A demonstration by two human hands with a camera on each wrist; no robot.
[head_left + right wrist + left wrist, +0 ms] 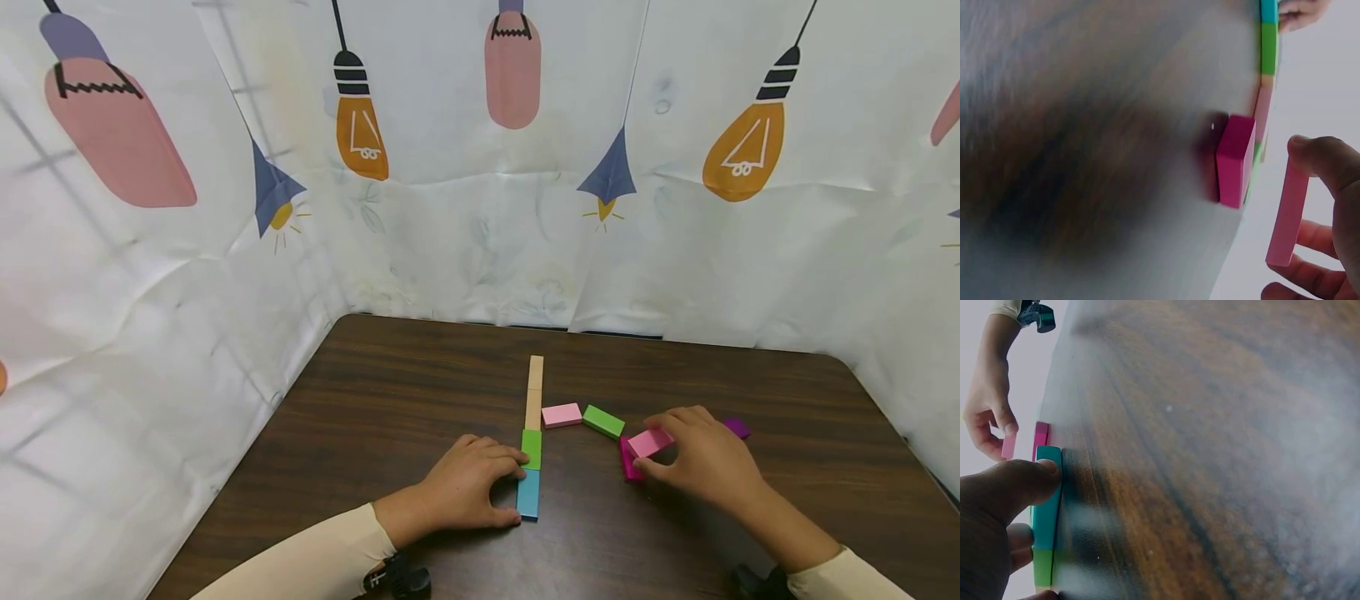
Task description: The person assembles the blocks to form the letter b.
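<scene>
A pink block [651, 442] is pinched between the thumb and fingers of my right hand [705, 458], held above the table. Just under it lies a magenta block [1235, 156], partly covered in the head view. My left hand [468, 483] rests beside the straight row, its fingertips touching the green block [531, 448] and its thumb at the near end of the blue block [1049, 506]. Two tan blocks [534, 408] continue that row away from me. From the row, a light pink block [562, 416] and another green block [603, 422] lead rightward toward the magenta one.
Beyond my right hand, a purple block [737, 427] shows in part. Everything lies on a dark wood-grain table [390, 383]. A white curtain [465, 242] printed with lamps hangs along the table's far edge and left side.
</scene>
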